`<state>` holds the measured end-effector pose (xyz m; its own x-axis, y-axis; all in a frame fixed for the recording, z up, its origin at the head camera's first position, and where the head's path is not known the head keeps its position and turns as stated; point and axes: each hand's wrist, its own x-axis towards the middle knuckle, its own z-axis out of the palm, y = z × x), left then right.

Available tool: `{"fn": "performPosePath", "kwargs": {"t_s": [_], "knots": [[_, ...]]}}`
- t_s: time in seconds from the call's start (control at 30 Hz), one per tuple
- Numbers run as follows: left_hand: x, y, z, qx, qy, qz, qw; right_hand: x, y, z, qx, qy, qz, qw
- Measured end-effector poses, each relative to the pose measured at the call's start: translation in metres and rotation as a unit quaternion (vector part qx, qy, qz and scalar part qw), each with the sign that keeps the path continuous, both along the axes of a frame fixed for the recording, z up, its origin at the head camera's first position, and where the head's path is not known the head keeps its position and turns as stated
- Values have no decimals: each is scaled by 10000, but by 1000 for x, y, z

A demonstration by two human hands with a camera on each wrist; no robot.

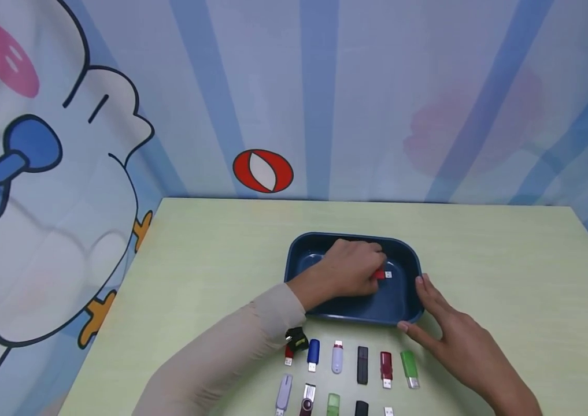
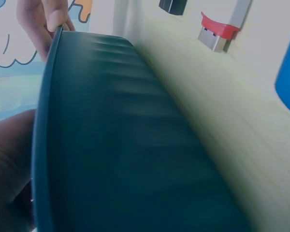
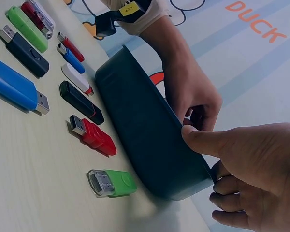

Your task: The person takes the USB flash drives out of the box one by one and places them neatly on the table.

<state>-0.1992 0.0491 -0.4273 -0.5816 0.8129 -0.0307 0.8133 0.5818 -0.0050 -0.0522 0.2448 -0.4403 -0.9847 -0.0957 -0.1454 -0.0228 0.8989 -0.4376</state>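
Note:
A dark blue plastic tray [image 1: 361,310] stands on the table. My left hand [image 1: 350,267] reaches down inside it with curled fingers. They hold a red USB stick [image 1: 380,274], whose pale plug shows beyond the fingers; the rest of it is covered. At the tray's right end my right hand [image 1: 462,346] grips the rim, its thumb on the near corner and its fingers along the end, as the right wrist view also shows. The left wrist view is mostly filled by the tray's outer wall [image 2: 116,130].
Several USB sticks lie in rows before the tray, among them a green one [image 1: 409,368], a dark red one [image 1: 386,368], a black one [image 1: 362,365] and a blue one [image 1: 313,354]. A printed cloth backdrop [image 1: 366,115] stands behind the table [image 1: 210,248].

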Motion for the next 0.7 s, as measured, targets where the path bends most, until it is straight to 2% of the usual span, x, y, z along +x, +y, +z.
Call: {"fn": "performPosePath", "kwargs": {"t_s": [0.2, 0.4, 0.7], "knots": [[5, -9, 5, 271, -19, -244, 9993, 0, 2, 1, -3, -49, -7, 10000], [13, -15, 11, 383, 159, -539, 9977, 0, 4, 1, 14, -156, -42, 9999], [30, -14, 27, 465, 434, -1032, 9926, -3, 4, 2, -6, -125, -64, 9999]]}}
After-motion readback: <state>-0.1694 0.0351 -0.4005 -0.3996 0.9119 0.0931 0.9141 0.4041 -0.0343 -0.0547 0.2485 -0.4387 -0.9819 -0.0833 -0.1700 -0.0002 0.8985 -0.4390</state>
